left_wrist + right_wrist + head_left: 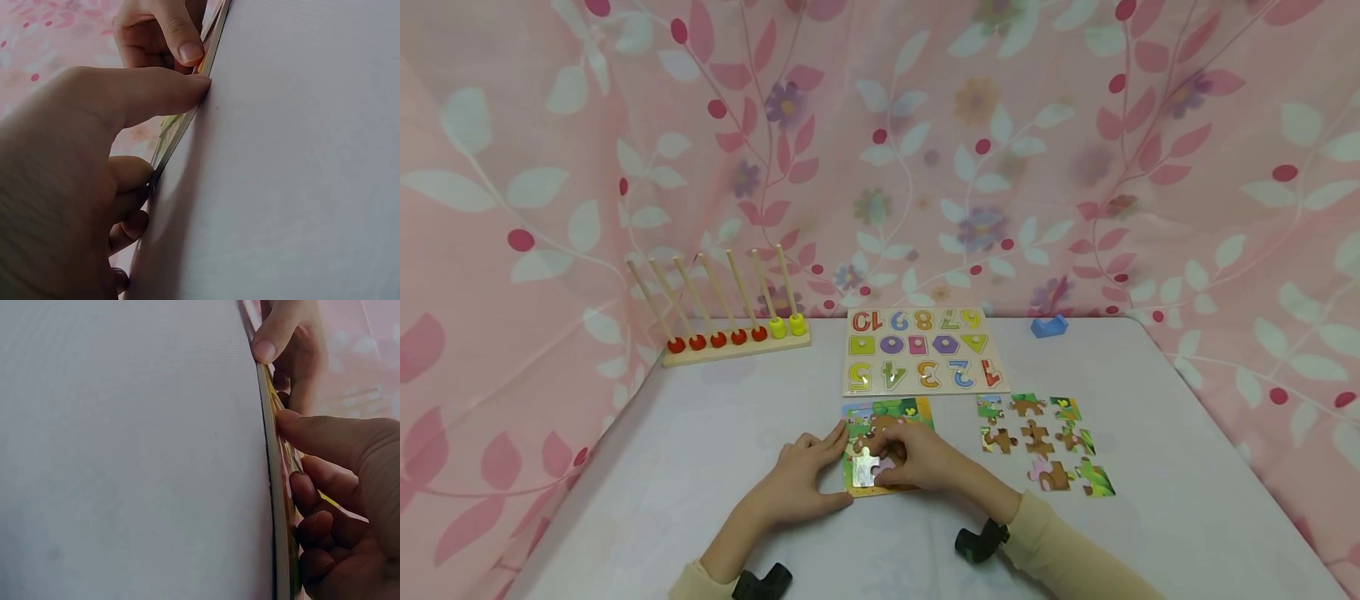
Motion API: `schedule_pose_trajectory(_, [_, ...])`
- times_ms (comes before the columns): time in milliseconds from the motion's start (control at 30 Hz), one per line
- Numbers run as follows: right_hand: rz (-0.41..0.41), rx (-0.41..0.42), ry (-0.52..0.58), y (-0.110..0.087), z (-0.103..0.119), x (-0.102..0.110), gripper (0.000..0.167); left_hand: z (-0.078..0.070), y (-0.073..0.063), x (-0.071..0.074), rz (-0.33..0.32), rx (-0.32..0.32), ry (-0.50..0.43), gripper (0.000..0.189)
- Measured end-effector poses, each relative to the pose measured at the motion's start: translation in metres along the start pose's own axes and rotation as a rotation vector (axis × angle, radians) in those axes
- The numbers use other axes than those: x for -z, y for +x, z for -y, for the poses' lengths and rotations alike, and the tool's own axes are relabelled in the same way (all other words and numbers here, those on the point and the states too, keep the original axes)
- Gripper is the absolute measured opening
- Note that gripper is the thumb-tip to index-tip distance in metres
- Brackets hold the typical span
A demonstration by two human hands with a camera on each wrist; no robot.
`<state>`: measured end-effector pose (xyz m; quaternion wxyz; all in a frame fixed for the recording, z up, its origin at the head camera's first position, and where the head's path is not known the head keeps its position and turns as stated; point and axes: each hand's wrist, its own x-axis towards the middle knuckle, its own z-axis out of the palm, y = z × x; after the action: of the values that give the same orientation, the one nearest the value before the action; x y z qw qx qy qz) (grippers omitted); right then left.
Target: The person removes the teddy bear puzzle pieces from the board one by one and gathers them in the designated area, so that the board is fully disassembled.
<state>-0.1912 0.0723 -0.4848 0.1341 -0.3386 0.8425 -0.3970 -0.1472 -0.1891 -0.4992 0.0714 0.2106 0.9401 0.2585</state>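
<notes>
A small jigsaw board (865,492) with a bear picture lies between the two hands. My left hand (805,479) rests against its left side, the thumb at the near corner and the other fingertips along the edge. In the left wrist view, the left thumb (169,94) lies straight against the board's rim. My right hand (917,457) is over the board's right part, thumb and fingers bent together. They pinch a jigsaw piece (865,468) that shines with glare and sits over the lower left of the picture. In the right wrist view, the right thumb (319,434) is close against the board's edge.
Several loose jigsaw pieces (1037,437) lie in rows to the right. Behind the board is a wooden number-and-shape puzzle (906,393). A peg rack (737,351) with red and yellow beads stands back left, and a blue block (1048,326) back right. Floral curtains (925,167) surround the white table (700,433).
</notes>
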Motion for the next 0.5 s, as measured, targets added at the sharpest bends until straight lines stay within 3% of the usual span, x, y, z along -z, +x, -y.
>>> schedule_pose_trajectory(200, [0.005, 0.050, 0.005, 0.0014, -0.0002, -0.0008, 0.040, 0.0050, 0.0000, 0.0002, -0.033, 0.001, 0.053, 0.096])
schedule_pose_trajectory(500, [0.034, 0.034, 0.012, 0.0015, 0.0036, 0.0015, 0.054, 0.0080, 0.0009, 0.0030, -0.061, -0.052, 0.090, 0.099])
